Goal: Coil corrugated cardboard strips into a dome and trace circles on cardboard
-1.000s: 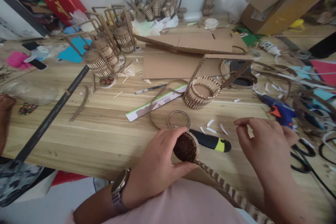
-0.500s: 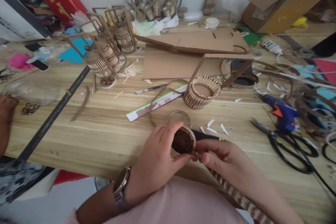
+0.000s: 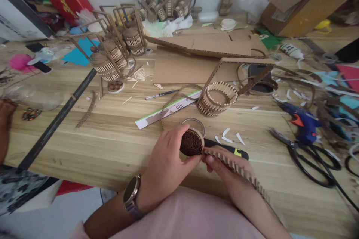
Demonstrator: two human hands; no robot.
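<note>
Inside the curled left hand (image 3: 166, 161), a cardboard coil (image 3: 191, 142), corrugated strip (image 3: 235, 165) in right hand (image 3: 227, 177)

Soft, dull light; faint shadows on tabletop (image 3: 123, 149); slight haze; edges stretched, blurred.

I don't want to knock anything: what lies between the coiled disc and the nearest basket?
In the head view, a thin ring lies between the coiled disc and basket, partly hidden behind the disc.
</note>
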